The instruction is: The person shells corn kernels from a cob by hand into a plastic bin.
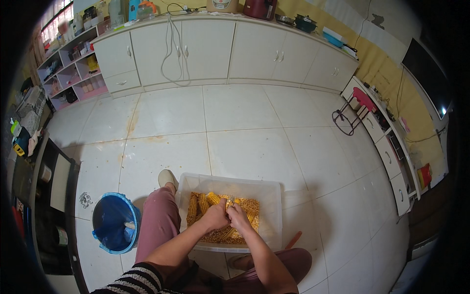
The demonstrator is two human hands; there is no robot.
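A translucent plastic tub (270,205) stands on the floor between my legs. In it lie several yellow ears of dried corn (193,209), mostly to the left, among loose corn kernels (249,203). Over the middle of the tub, my left hand (216,217) and my right hand (238,220) meet around one corn cob (230,201). Its upper end looks pale and partly stripped of kernels. My fingers hide the lower part of this cob.
Left of my leg is a blue bucket (96,220) with a blue liner and a pale cob-like piece (129,225) inside. An orange strip-like object (293,240) lies right of the tub. White cabinets (205,51) line the far wall; a red-seated stool (361,98) stands at the right.
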